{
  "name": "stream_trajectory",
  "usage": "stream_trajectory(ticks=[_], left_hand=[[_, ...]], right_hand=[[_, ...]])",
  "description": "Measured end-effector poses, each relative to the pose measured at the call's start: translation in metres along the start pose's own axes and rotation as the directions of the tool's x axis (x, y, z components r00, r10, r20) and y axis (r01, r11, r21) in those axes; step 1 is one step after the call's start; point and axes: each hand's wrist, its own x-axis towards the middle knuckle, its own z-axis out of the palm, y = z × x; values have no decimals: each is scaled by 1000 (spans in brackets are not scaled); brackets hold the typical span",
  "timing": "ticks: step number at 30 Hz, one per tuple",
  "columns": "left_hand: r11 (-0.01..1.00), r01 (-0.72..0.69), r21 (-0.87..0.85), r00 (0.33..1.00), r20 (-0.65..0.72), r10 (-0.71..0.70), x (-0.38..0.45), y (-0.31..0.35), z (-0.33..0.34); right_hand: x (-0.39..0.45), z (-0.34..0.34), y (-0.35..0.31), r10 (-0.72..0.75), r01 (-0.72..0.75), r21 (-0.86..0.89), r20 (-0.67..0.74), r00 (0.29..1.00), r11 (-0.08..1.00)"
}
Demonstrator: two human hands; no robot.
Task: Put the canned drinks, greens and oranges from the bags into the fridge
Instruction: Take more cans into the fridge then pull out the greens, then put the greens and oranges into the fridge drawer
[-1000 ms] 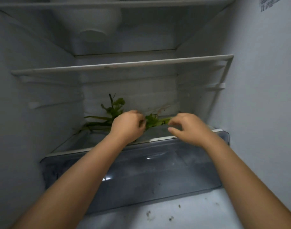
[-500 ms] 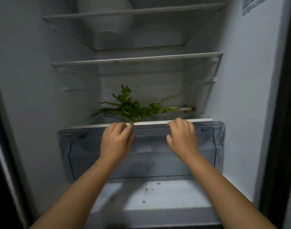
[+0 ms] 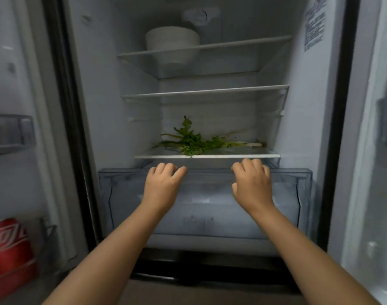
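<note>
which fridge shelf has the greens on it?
The lowest glass shelf, just above the clear drawer. The greens lie there; the middle shelf is bare and the top shelf holds a white bowl.

middle shelf [image 3: 205,93]: open above | lowest shelf [image 3: 207,155]: greens [image 3: 193,143] lying across
</note>
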Motion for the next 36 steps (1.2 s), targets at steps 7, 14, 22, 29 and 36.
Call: stream_trajectory(ticks=[7,14,22,29,36], left_hand=[[999,-18,28,978,207,12,-12,11,-38],[985,174,8,817,556,-149,-5,25,-69],[954,294,58,708,657,-258,-27,19,-128],[879,418,230,611,645,-459,-117,6,-222],[677,469,567,332,597,-730,-252,-13,-357]], right_hand=[[-21,-31,-9,-22,26,-76,54,998,997],[-14,-77,-19,-12,150,-184,592,806,971],[-34,-133,-46,14,64,-93,664,747,994],[-90,-151,-121,-200,124,167,590,782,978],[-164,-186,-257,-527,262,502,512,678,824]])
